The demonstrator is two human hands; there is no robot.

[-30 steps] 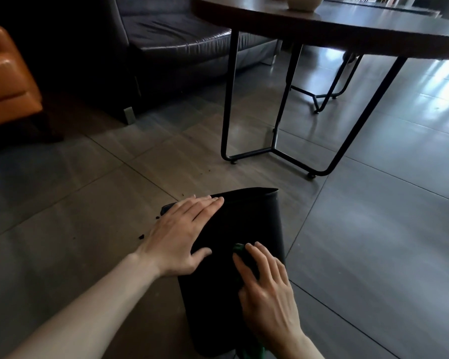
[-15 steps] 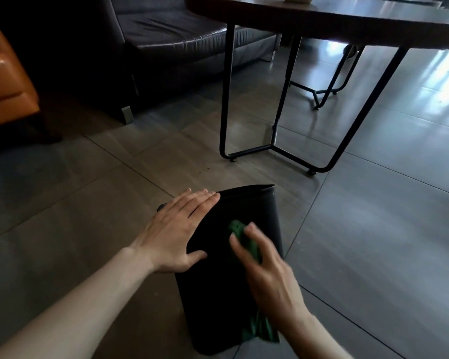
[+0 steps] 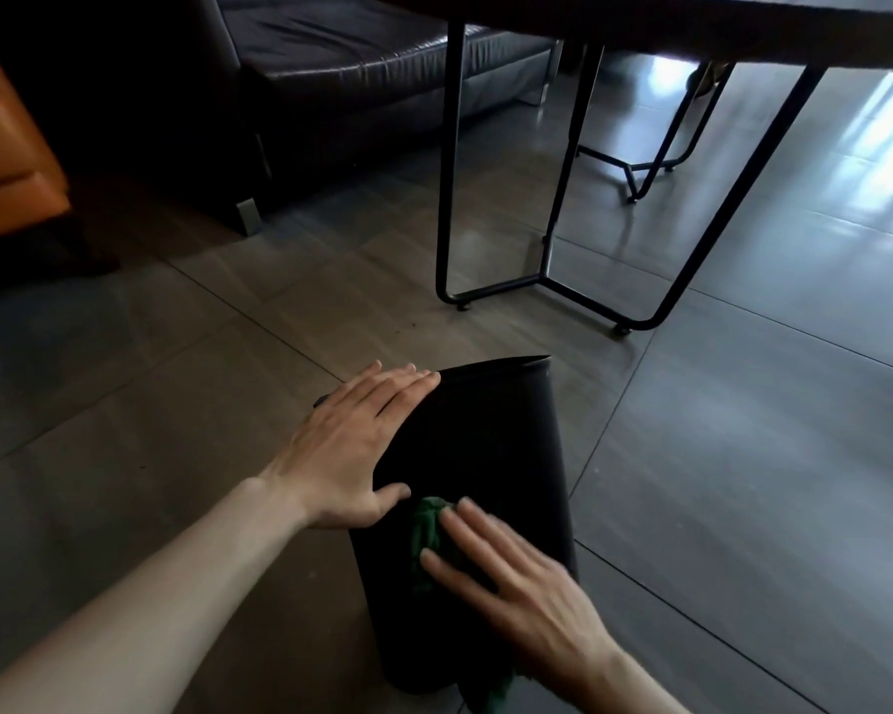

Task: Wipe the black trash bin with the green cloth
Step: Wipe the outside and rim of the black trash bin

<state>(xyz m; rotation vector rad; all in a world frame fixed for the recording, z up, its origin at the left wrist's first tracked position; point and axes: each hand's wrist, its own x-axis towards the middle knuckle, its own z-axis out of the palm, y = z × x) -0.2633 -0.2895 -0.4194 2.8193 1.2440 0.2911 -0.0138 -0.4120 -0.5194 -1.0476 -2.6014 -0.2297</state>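
Observation:
The black trash bin [image 3: 491, 445] lies on its side on the tiled floor, its open end pointing away from me. My left hand [image 3: 354, 450] rests flat on the bin's upper left side, fingers straight. My right hand [image 3: 511, 569] presses the green cloth [image 3: 426, 528] against the bin's side with straight fingers. Most of the cloth is hidden under that hand; a green corner [image 3: 493, 700] shows below the wrist.
A dark table on black metal legs [image 3: 542, 280] stands just beyond the bin. A dark leather sofa [image 3: 372, 69] is behind it at the back left, an orange seat [image 3: 6, 157] at the far left. Bare tiled floor [image 3: 743, 456] spreads to the right.
My right hand slid the green cloth up the bin toward the open end, then back down toward me. My left hand stayed flat on the bin.

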